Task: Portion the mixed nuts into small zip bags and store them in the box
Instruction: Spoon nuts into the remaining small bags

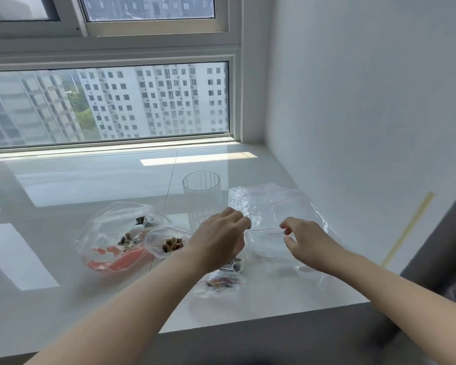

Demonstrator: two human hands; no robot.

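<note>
Two hands [219, 241] [304, 239] partly hide clear zip bags [263, 206]

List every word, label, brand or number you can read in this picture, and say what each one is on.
No readable text anywhere in the view.
Big bag: red-orange patches at its lower edge, possibly print, too blurred to read.
Zip bags: red lines only, no lettering.
Glass: plain ribbed, no marking.
Buildings outside the window: no signs or numbers legible.
</note>
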